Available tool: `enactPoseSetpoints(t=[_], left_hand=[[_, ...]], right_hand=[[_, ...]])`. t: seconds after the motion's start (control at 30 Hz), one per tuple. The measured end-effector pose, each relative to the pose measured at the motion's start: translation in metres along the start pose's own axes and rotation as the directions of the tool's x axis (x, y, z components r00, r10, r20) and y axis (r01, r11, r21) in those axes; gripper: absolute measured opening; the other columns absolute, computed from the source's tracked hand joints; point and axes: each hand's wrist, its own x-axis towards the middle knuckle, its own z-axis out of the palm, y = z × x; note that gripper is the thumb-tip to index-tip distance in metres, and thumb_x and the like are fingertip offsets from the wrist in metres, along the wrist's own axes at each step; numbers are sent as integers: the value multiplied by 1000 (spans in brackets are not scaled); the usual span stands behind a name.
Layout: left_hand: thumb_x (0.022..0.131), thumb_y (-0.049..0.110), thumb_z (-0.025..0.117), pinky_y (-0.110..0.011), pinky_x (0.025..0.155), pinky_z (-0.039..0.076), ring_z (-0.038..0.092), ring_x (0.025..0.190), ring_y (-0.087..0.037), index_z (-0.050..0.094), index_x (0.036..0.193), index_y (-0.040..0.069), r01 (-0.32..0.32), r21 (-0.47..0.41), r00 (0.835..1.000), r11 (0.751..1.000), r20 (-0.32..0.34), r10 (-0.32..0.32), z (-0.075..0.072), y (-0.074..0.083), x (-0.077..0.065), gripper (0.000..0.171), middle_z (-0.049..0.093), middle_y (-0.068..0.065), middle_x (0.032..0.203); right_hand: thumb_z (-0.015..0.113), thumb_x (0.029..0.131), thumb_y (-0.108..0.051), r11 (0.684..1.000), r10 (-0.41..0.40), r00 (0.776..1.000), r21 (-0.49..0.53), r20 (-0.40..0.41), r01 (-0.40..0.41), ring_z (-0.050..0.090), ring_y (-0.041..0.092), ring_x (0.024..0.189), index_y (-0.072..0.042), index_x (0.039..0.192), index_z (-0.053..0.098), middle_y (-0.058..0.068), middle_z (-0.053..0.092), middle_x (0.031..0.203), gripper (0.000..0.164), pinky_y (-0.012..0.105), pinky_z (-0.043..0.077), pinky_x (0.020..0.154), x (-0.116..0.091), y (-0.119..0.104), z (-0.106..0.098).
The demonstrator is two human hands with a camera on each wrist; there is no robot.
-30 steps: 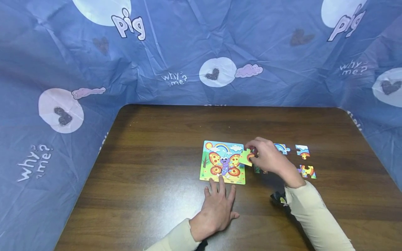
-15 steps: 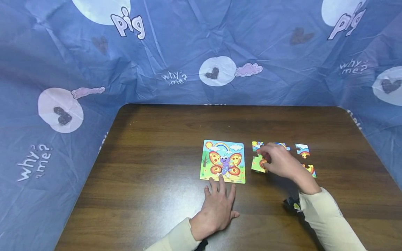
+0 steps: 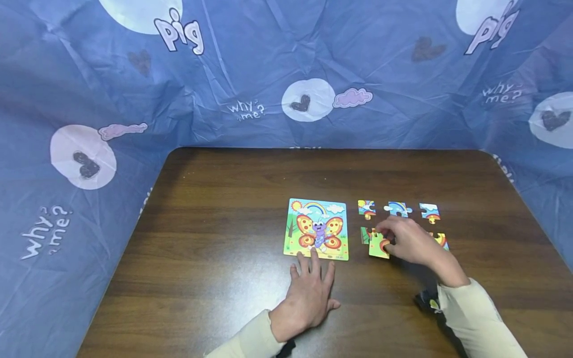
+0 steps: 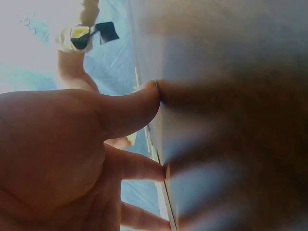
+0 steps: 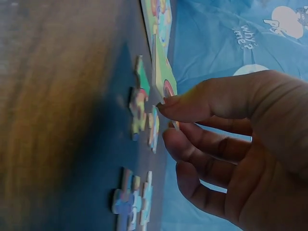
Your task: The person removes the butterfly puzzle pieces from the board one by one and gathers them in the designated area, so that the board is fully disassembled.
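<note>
A square butterfly picture board [image 3: 293, 246] lies on the table in the head view. My left hand [image 3: 309, 296] rests palm down with fingers spread, its longest fingertips at the board's near edge. To the right of the board, my right hand [image 3: 414, 243] pinches a green puzzle piece [image 3: 377, 247] between thumb and fingers. In the right wrist view that green puzzle piece [image 5: 165, 72] is held tilted above the table. Partly behind it lies another puzzle piece [image 3: 365, 235] with green on it.
Along the far row lie a sun piece [image 3: 366, 207], a rainbow piece [image 3: 398, 208] and a cloud piece [image 3: 429, 211]. A yellow-red piece [image 3: 442, 240] shows partly behind my right hand. Blue printed cloth [image 3: 250, 64] surrounds the brown table [image 3: 201, 238].
My right hand has carried the green puzzle piece from the board's right edge rightward and nearer to me, over the loose pieces. My left hand has stayed in place.
</note>
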Motion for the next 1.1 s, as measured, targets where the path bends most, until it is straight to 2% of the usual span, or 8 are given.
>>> enactPoseSetpoints(t=[0.3,0.5,0.87,1.1], left_hand=[[90,69,53,-52,104,49,44,138,-46,39,154,26,5,-9,1000,1000,-2,-5,-1,-1,0,79,36,-23,158],[90,70,52,-52,103,50,44,138,-46,38,154,26,5,1,1000,1000,-1,-5,-1,-1,0,79,37,-23,158],[89,71,51,-51,103,50,44,138,-46,38,154,27,4,7,1000,1000,3,-4,0,0,1,79,37,-22,157],[90,70,52,-52,103,50,44,138,-46,38,154,27,3,0,1000,1000,2,-3,-1,0,1,79,37,-22,158]], right_hand=[[81,74,-2,997,-57,996,49,62,54,60,6,75,-4,100,74,-1,67,87,27,24,52,67,-11,-2,12],[79,75,-2,996,-63,990,73,123,55,60,5,77,-7,103,74,-2,66,90,29,22,51,67,-14,-3,17],[81,77,-6,991,-90,986,112,137,74,60,5,78,-6,107,73,2,67,97,31,20,51,67,-17,-5,20],[81,79,-7,991,-93,984,108,150,77,57,5,79,-7,108,74,0,65,97,30,20,49,66,-19,-3,19]])
